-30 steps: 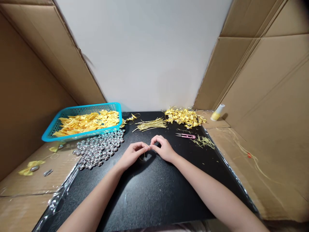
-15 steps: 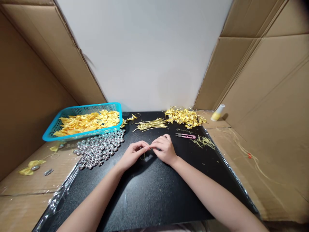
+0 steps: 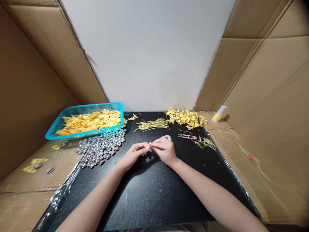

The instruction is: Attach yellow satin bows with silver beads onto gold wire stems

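Over the middle of the black mat (image 3: 149, 193), my left hand (image 3: 135, 154) and my right hand (image 3: 165, 149) meet fingertip to fingertip. Both pinch a thin gold string (image 3: 145, 154), and a small loop of it hangs under my left fingers. Just left of my left hand lies a pile of silver bells (image 3: 101, 148). A bundle of cut gold strings (image 3: 152, 124) rests beyond my hands, and pink thread snips (image 3: 187, 136) lie to the right of my right hand.
A blue basket (image 3: 70, 111) of yellow ribbon bows (image 3: 90, 120) stands at the back left. Finished gold bows (image 3: 185, 116) are heaped at the back right near a small spool (image 3: 219, 113). String scraps (image 3: 205, 142) lie by the snips. Cardboard walls enclose both sides.
My right hand's fingers have flattened and closed tighter against my left fingertips, and the string loop has drawn up shorter. The view has shifted slightly.
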Action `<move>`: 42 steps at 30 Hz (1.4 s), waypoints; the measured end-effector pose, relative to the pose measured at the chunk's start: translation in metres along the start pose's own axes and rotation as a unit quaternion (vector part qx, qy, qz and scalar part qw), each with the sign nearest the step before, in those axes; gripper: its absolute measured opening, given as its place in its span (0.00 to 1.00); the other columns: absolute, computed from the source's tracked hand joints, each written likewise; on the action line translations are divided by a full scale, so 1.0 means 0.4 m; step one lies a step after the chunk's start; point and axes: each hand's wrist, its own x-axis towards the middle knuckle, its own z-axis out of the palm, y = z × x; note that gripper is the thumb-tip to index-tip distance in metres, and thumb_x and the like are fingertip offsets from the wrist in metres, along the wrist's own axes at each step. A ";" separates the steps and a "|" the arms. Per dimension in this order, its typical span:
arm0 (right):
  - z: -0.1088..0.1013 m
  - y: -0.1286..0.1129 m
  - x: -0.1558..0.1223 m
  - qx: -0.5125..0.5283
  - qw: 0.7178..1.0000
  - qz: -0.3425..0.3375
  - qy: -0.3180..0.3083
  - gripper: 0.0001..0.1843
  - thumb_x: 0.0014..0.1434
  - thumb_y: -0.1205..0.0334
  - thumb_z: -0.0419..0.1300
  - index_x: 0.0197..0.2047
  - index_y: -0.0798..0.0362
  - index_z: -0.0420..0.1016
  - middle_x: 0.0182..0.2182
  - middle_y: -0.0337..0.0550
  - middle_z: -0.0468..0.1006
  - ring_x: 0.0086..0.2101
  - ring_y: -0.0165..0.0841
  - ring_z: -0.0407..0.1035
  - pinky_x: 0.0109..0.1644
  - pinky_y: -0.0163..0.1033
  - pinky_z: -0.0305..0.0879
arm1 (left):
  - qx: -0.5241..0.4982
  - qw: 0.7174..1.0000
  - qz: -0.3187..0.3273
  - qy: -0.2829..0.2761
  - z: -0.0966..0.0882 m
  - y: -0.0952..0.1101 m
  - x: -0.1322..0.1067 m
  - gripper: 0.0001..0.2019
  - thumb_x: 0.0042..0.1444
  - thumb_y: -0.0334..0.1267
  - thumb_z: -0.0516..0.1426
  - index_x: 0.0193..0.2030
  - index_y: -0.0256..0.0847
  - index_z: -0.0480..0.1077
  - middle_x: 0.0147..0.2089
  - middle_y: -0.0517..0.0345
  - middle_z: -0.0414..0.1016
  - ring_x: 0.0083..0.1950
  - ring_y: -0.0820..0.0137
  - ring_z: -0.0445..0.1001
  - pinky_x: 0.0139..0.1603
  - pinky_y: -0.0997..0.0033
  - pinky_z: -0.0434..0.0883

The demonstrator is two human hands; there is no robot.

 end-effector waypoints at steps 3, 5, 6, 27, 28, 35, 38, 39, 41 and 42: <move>-0.001 0.004 0.006 0.040 0.999 0.011 -0.022 0.05 0.57 0.63 0.65 0.32 0.46 0.83 0.29 0.40 0.83 0.30 0.32 0.73 0.45 0.45 0.58 | -0.037 0.999 -0.028 -0.016 -0.006 -0.003 0.000 0.12 0.50 0.44 0.62 0.27 0.36 0.72 0.27 0.60 0.67 0.28 0.75 0.60 0.31 0.76 0.59; -0.005 0.006 0.013 0.069 0.996 0.020 -0.044 0.04 0.56 0.63 0.66 0.31 0.46 0.83 0.29 0.41 0.83 0.30 0.33 0.74 0.44 0.44 0.61 | -0.061 0.996 -0.051 -0.027 -0.007 -0.002 0.000 0.12 0.49 0.44 0.62 0.26 0.35 0.71 0.26 0.60 0.66 0.27 0.75 0.60 0.30 0.75 0.59; -0.007 0.006 0.017 0.084 0.995 0.024 -0.057 0.03 0.55 0.63 0.66 0.31 0.47 0.83 0.29 0.41 0.83 0.30 0.33 0.74 0.44 0.44 0.62 | -0.072 0.995 -0.061 -0.033 -0.008 -0.002 0.000 0.13 0.48 0.44 0.63 0.25 0.35 0.70 0.25 0.60 0.66 0.27 0.75 0.60 0.30 0.75 0.59; -0.037 -0.025 0.039 0.232 0.949 0.109 -0.185 0.08 0.51 0.55 0.69 0.28 0.52 0.82 0.27 0.41 0.80 0.30 0.32 0.74 0.39 0.38 0.69 | -0.091 0.979 -0.138 -0.122 -0.021 0.013 -0.011 0.16 0.45 0.49 0.64 0.22 0.37 0.71 0.24 0.58 0.66 0.28 0.72 0.61 0.32 0.71 0.60; -0.038 -0.026 0.040 0.233 0.948 0.111 -0.188 0.09 0.51 0.55 0.69 0.28 0.52 0.81 0.27 0.41 0.80 0.30 0.32 0.74 0.39 0.38 0.69 | -0.088 0.979 -0.137 -0.125 -0.022 0.012 -0.012 0.16 0.45 0.49 0.64 0.22 0.37 0.71 0.24 0.58 0.66 0.28 0.71 0.61 0.32 0.71 0.60; -0.040 -0.026 0.038 0.234 0.943 0.121 -0.205 0.10 0.50 0.55 0.69 0.29 0.54 0.80 0.26 0.41 0.80 0.29 0.32 0.73 0.38 0.38 0.68 | -0.081 0.978 -0.135 -0.135 -0.028 0.004 -0.010 0.16 0.45 0.49 0.64 0.23 0.37 0.72 0.24 0.58 0.66 0.28 0.71 0.62 0.33 0.71 0.61; -0.039 -0.023 0.036 0.235 0.941 0.126 -0.208 0.10 0.50 0.56 0.69 0.29 0.55 0.80 0.26 0.41 0.79 0.29 0.31 0.73 0.38 0.37 0.68 | -0.084 0.978 -0.136 -0.137 -0.029 0.004 -0.009 0.15 0.45 0.48 0.65 0.22 0.37 0.73 0.24 0.58 0.67 0.28 0.72 0.62 0.32 0.71 0.60; -0.039 -0.023 0.035 0.236 0.940 0.128 -0.209 0.10 0.50 0.56 0.69 0.29 0.55 0.80 0.26 0.41 0.80 0.29 0.31 0.73 0.39 0.37 0.68 | -0.085 0.978 -0.136 -0.137 -0.029 0.004 -0.009 0.15 0.45 0.48 0.65 0.23 0.37 0.73 0.24 0.58 0.67 0.28 0.72 0.62 0.32 0.72 0.60; -0.038 -0.021 0.035 0.237 0.939 0.132 -0.212 0.10 0.50 0.56 0.69 0.29 0.55 0.80 0.26 0.41 0.80 0.29 0.31 0.73 0.39 0.37 0.68 | -0.088 0.977 -0.136 -0.137 -0.028 0.004 -0.008 0.15 0.45 0.48 0.65 0.24 0.36 0.73 0.24 0.58 0.67 0.28 0.72 0.62 0.32 0.72 0.60; -0.038 -0.021 0.034 0.238 0.938 0.135 -0.213 0.10 0.50 0.56 0.69 0.29 0.55 0.80 0.26 0.41 0.79 0.29 0.31 0.73 0.39 0.37 0.68 | -0.089 0.977 -0.136 -0.137 -0.028 0.004 -0.008 0.14 0.45 0.47 0.65 0.24 0.36 0.74 0.24 0.58 0.67 0.28 0.72 0.62 0.32 0.72 0.60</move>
